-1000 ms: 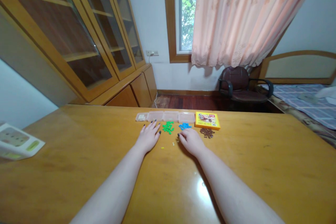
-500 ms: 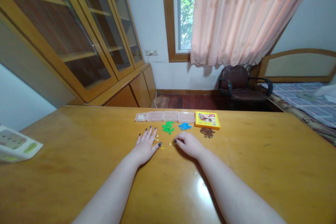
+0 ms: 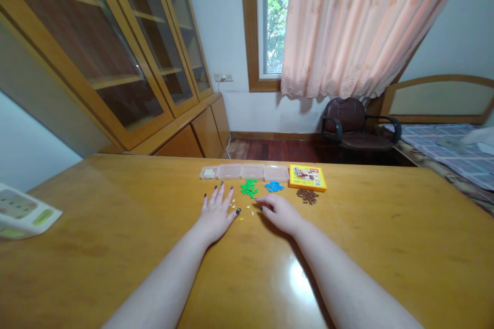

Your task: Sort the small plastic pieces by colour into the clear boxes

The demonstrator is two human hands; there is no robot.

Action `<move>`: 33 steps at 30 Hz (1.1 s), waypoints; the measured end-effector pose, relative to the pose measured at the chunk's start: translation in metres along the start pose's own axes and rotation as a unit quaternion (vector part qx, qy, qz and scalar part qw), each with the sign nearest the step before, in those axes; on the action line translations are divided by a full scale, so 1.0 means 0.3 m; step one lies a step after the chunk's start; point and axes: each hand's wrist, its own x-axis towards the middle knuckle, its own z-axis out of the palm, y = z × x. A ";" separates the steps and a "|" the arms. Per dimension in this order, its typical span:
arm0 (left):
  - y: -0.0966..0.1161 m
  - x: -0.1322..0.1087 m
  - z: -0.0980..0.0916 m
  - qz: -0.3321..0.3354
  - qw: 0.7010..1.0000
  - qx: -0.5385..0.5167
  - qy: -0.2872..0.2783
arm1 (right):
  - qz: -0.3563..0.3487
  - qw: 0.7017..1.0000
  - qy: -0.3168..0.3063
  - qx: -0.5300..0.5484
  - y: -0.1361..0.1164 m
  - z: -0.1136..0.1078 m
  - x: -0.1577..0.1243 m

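My left hand (image 3: pixel 216 216) lies on the table with its fingers spread, holding nothing. Beside its thumb are several small cream pieces (image 3: pixel 248 207) and a yellow piece (image 3: pixel 241 219). Across from it, my right hand (image 3: pixel 281 212) rests on its side, thumb and index finger apart with nothing visible between them; its other fingers are curled under. Just beyond the hands sit a pile of green pieces (image 3: pixel 249 188), a smaller pile of blue pieces (image 3: pixel 274 186) and a pile of brown pieces (image 3: pixel 307 196). The pieces are too small to name.
Clear plastic trays (image 3: pixel 230 171) stand in a row behind the piles, with a yellow box (image 3: pixel 307 177) at their right end. A white printed packet (image 3: pixel 27 212) lies at the table's left edge. Past the wooden table (image 3: pixel 386 247) are a chair (image 3: pixel 357 123) and a glass-fronted cabinet (image 3: pixel 181 113).
The thumb and index finger of my right hand have parted, and a cream piece now shows on the table between my hands. My left hand has stayed nearly in place.
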 end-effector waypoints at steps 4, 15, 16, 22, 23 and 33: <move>-0.011 0.004 -0.005 -0.095 0.995 -0.001 0.002 | 0.033 0.997 0.048 -0.042 0.016 -0.006 0.008; -0.011 0.015 0.015 -0.116 0.993 -0.012 -0.027 | -0.056 0.995 -0.078 -0.041 -0.067 -0.006 -0.017; -0.009 0.016 0.016 -0.111 0.993 -0.011 -0.027 | -0.044 0.996 -0.061 -0.045 -0.060 -0.007 -0.015; -0.006 0.012 0.003 -0.083 0.996 -0.023 -0.020 | -0.043 0.998 0.001 -0.046 -0.022 -0.009 -0.005; -0.008 0.012 0.003 -0.084 0.996 -0.025 -0.021 | -0.042 0.998 0.005 -0.044 -0.019 -0.008 -0.005; -0.003 0.014 -0.001 -0.084 0.996 -0.031 -0.021 | -0.009 0.999 0.024 -0.028 -0.006 -0.008 -0.001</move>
